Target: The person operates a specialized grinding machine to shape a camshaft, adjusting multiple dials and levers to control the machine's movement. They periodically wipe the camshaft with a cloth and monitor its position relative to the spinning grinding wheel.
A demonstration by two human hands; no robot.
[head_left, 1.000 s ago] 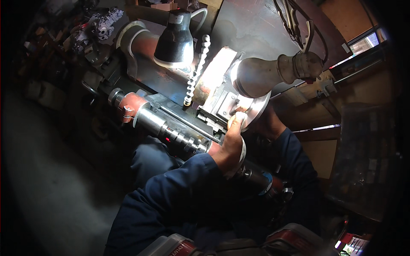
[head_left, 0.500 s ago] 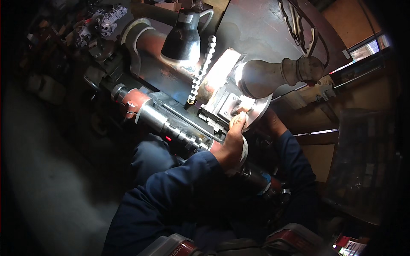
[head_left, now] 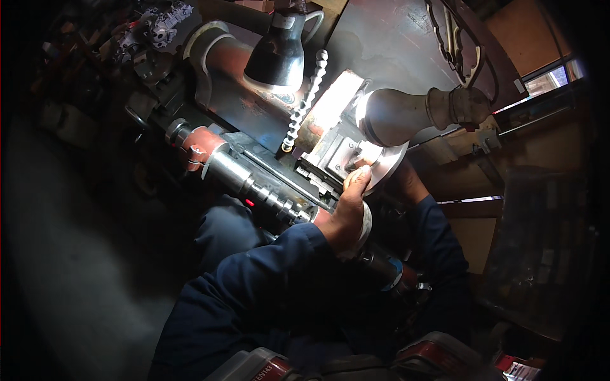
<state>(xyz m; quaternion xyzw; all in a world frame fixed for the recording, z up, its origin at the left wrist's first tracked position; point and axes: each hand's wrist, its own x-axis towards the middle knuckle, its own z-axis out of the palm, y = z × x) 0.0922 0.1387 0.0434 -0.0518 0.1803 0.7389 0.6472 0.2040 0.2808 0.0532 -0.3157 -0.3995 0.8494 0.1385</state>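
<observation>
A machine with a steel slide and clamp block (head_left: pixel 337 157) lies under bright lamp light. Against the block stands a shiny round metal disc (head_left: pixel 391 166), seen nearly edge-on. My left hand (head_left: pixel 346 216) is closed at its near edge, thumb pointing up against the front of the disc; its other fingers are hidden. Just under this hand shows a pale curved rim (head_left: pixel 366 225); whether it belongs to the disc I cannot tell. On the far right side of the disc is my right hand (head_left: pixel 412 183), its fingers hidden behind the metal.
Two lamps, a black one (head_left: pixel 276 60) and a grey one (head_left: pixel 400 117), hang close over the work. A white segmented coolant hose (head_left: pixel 305 101) rises between them. A steel spindle with a red collar (head_left: pixel 204 149) runs along the left. Metal parts (head_left: pixel 166 25) lie at the far left.
The whole view has shifted slightly. Both hands keep the same places at the disc, and nothing else has visibly moved.
</observation>
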